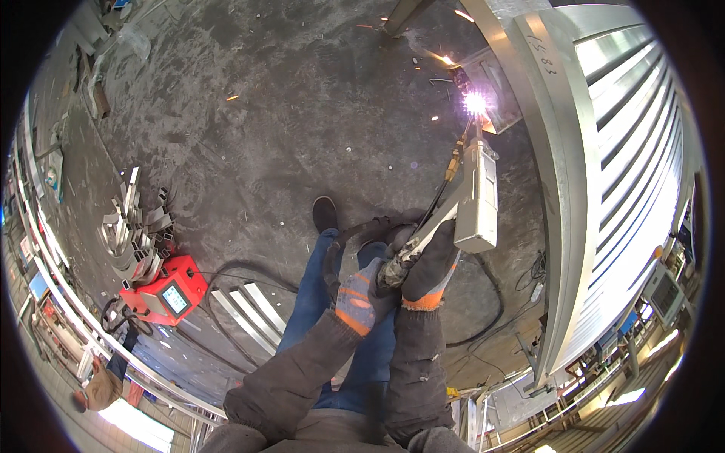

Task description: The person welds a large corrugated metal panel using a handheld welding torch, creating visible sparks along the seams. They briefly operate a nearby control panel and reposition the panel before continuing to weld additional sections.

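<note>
A handheld welding gun (477, 200) with a pale, boxy body points away from me, and a glaring arc burns at its tip. The tip meets a small metal plate (495, 90) beside the leg of a large metal frame (560, 174); glare hides the exact contact. My left hand (361, 294), in a grey and orange glove, closes round the rear of the gun near its hose. My right hand (430, 275), also gloved, grips the handle farther forward; the gun's body partly covers its fingers. A thin wire feed (453, 162) runs alongside the nozzle.
Sparks fly over the dark floor (287, 113). A red machine with a screen (168, 292) stands at left, beside a heap of bent metal offcuts (132, 230) and several flat strips (245, 313). A black hose (495, 302) loops around my legs. Another person (102, 385) is far lower left.
</note>
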Demonstrator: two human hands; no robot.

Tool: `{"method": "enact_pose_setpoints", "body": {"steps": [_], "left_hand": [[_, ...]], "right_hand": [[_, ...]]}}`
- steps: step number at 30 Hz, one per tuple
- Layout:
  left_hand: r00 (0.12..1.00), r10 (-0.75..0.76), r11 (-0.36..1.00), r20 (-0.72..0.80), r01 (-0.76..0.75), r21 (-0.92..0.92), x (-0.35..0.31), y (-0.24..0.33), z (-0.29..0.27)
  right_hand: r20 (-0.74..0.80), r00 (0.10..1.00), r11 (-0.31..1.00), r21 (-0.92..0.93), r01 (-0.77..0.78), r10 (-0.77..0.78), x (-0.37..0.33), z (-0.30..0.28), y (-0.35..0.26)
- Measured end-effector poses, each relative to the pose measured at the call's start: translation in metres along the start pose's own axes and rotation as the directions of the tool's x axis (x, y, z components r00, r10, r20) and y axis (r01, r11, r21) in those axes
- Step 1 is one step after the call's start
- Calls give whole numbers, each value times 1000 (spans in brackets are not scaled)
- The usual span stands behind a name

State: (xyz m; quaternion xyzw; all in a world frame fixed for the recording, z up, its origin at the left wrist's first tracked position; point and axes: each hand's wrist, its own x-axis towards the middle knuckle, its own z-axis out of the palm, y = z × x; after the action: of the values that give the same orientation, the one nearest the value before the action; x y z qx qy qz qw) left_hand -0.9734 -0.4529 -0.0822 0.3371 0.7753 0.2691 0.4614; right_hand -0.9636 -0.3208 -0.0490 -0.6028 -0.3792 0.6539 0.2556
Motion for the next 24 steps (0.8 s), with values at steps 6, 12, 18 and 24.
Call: {"method": "enact_pose_setpoints", "body": {"steps": [6, 12, 18, 24], "left_hand": [[998, -59, 985, -24, 54, -166, -2, 14, -3], [995, 90, 992, -53, -85, 90, -2, 19, -7], [973, -216, 952, 79, 228, -206, -8, 17, -7], [987, -147, 950, 70, 160, -269, -62, 30, 0]], "right_hand": [[8, 1000, 998, -69, 14, -13, -2, -11, 8], [65, 972, 913, -334, 236, -228, 0, -16, 14], [167, 984, 998, -43, -51, 57, -8, -27, 13], [174, 970, 956, -210, 204, -169, -46, -64, 23]]}}
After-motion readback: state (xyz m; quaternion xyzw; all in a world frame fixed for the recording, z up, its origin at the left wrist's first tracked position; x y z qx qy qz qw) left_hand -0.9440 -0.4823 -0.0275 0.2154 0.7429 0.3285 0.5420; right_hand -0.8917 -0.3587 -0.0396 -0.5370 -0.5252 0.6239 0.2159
